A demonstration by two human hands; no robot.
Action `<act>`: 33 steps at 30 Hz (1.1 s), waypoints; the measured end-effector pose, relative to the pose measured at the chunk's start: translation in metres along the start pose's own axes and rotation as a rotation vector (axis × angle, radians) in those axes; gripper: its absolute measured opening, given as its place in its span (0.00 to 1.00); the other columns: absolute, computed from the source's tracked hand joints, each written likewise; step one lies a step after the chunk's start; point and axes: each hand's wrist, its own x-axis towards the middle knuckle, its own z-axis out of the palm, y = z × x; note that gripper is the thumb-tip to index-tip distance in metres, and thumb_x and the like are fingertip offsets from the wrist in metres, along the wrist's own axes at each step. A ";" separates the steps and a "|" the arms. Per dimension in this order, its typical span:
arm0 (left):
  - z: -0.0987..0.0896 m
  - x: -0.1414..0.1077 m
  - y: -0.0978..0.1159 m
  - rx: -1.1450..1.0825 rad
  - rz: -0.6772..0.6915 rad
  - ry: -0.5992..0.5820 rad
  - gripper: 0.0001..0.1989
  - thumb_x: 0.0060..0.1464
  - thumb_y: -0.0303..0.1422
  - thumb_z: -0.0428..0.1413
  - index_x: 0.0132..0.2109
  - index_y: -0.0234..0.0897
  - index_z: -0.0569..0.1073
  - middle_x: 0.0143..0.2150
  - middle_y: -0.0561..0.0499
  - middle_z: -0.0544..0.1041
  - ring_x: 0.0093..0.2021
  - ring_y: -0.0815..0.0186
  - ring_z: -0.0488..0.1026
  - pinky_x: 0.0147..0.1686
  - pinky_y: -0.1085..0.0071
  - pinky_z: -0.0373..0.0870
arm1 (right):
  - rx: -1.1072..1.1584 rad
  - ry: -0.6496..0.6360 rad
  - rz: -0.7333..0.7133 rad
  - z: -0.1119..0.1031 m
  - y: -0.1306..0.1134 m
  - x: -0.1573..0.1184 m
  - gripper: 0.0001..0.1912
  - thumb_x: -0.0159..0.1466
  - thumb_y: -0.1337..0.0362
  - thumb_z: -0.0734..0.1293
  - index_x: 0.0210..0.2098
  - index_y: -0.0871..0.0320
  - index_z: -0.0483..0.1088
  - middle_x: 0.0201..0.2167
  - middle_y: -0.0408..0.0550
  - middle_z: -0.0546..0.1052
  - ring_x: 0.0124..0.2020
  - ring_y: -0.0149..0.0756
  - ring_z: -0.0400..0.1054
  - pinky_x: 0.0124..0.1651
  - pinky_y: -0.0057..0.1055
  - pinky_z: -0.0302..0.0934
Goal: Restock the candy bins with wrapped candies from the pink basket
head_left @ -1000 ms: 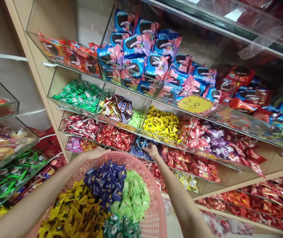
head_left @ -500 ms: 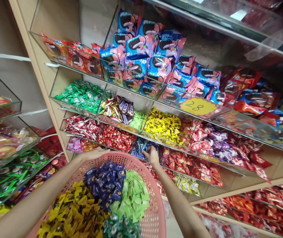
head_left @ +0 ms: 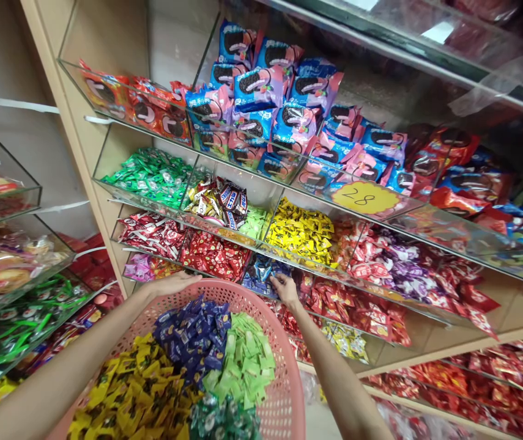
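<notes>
My left hand grips the far rim of a pink perforated basket. Inside the basket lie separate heaps of yellow candies, dark blue candies, light green candies and dark green candies. Beyond the rim, my right hand is at a shelf bin of blue-wrapped candies, its fingers curled at the candies. Whether a candy is between the fingertips is too small to tell.
Clear-fronted bins hold green candies, yellow candies and red candies. Above are blue cookie packs and a yellow tag reading 28. More shelves with packaged snacks stand at the left.
My right hand has shifted slightly to the right and drawn back a little within the blue candy bin. My left hand and the basket have hardly moved.
</notes>
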 end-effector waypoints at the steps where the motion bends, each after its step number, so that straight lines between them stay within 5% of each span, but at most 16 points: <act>1: 0.000 0.000 0.000 0.002 0.007 0.001 0.34 0.46 0.58 0.38 0.40 0.37 0.74 0.39 0.53 0.75 0.38 0.62 0.68 0.39 0.74 0.60 | 0.006 0.015 -0.001 -0.002 -0.002 0.000 0.25 0.50 0.48 0.61 0.34 0.65 0.71 0.26 0.48 0.73 0.22 0.31 0.64 0.26 0.26 0.57; 7: 0.000 0.000 0.001 0.028 0.014 0.028 0.32 0.47 0.57 0.38 0.35 0.37 0.75 0.34 0.54 0.75 0.33 0.64 0.67 0.36 0.75 0.60 | 0.028 0.110 -0.007 -0.018 -0.014 -0.002 0.21 0.49 0.49 0.62 0.24 0.63 0.71 0.19 0.46 0.71 0.20 0.31 0.61 0.25 0.26 0.55; 15: 0.001 -0.001 -0.002 0.047 -0.023 0.063 0.32 0.44 0.58 0.38 0.31 0.38 0.75 0.29 0.53 0.74 0.33 0.63 0.68 0.35 0.74 0.61 | 0.200 0.211 0.056 -0.036 -0.027 -0.005 0.23 0.49 0.48 0.62 0.27 0.64 0.69 0.20 0.48 0.72 0.18 0.30 0.62 0.21 0.25 0.56; 21: 0.002 0.000 -0.004 0.046 -0.029 0.068 0.33 0.42 0.59 0.38 0.30 0.38 0.76 0.31 0.53 0.75 0.34 0.61 0.68 0.35 0.73 0.62 | 0.356 0.226 0.096 -0.011 -0.054 0.000 0.17 0.49 0.52 0.63 0.25 0.63 0.67 0.21 0.48 0.72 0.20 0.32 0.65 0.22 0.25 0.59; 28: -0.002 -0.011 -0.002 0.023 -0.037 0.053 0.31 0.44 0.58 0.40 0.35 0.38 0.75 0.37 0.53 0.75 0.38 0.61 0.68 0.38 0.73 0.61 | 0.535 0.226 0.203 0.025 -0.079 0.020 0.15 0.51 0.57 0.63 0.35 0.60 0.64 0.27 0.48 0.73 0.23 0.32 0.69 0.22 0.25 0.65; 33: -0.003 -0.013 -0.006 -0.004 -0.014 0.051 0.29 0.46 0.56 0.40 0.31 0.37 0.73 0.32 0.53 0.74 0.35 0.63 0.68 0.36 0.75 0.61 | 0.590 0.144 0.230 0.038 -0.090 0.030 0.14 0.52 0.57 0.64 0.37 0.57 0.63 0.23 0.43 0.72 0.21 0.29 0.68 0.23 0.25 0.66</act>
